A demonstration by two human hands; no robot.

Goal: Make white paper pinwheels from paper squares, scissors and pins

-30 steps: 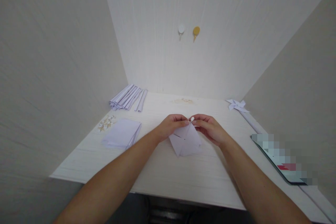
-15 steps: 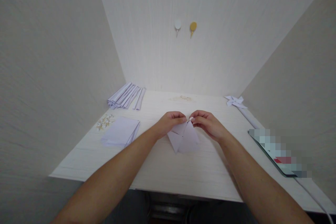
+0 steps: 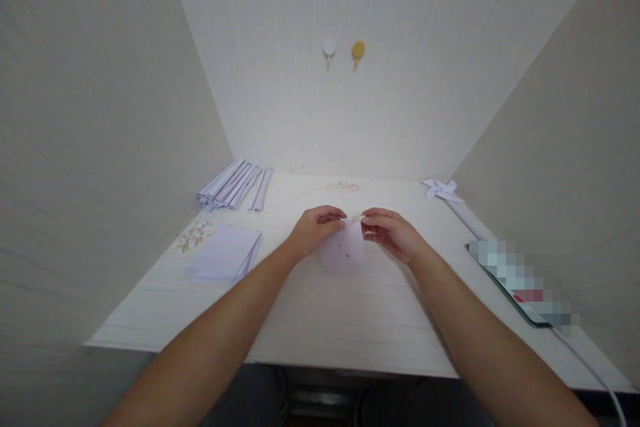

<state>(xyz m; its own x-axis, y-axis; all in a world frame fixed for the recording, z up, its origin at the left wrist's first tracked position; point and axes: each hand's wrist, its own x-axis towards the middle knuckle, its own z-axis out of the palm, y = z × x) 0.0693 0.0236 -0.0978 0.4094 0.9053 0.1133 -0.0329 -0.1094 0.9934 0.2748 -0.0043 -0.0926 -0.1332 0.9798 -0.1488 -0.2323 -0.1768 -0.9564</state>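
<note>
A white paper sheet (image 3: 343,255) with small dark holes hangs over the table between my hands, its lower part slightly blurred. My left hand (image 3: 320,230) is closed on its upper left edge, thumb in front. At the upper right corner my right hand (image 3: 393,232) pinches a small pale fastener (image 3: 357,218); its end is hidden by the fingertips. The fastener touches or lies very close to the paper's top edge. To the left lies a stack of white paper squares (image 3: 225,253), beside a pile of small white and gold fasteners (image 3: 195,235).
Several rolled paper sticks (image 3: 235,185) lie at the back left. A paper pinwheel (image 3: 443,191) on a rolled stick rests along the right wall. A blurred flat device (image 3: 520,287) with a cable (image 3: 590,363) lies at right. Two hooks (image 3: 358,50) hang on the back wall.
The paper has turned in my hands, its folded points no longer facing me; a smoother side shows. Both hands moved slightly left and up in view, and the camera shifted a little.
</note>
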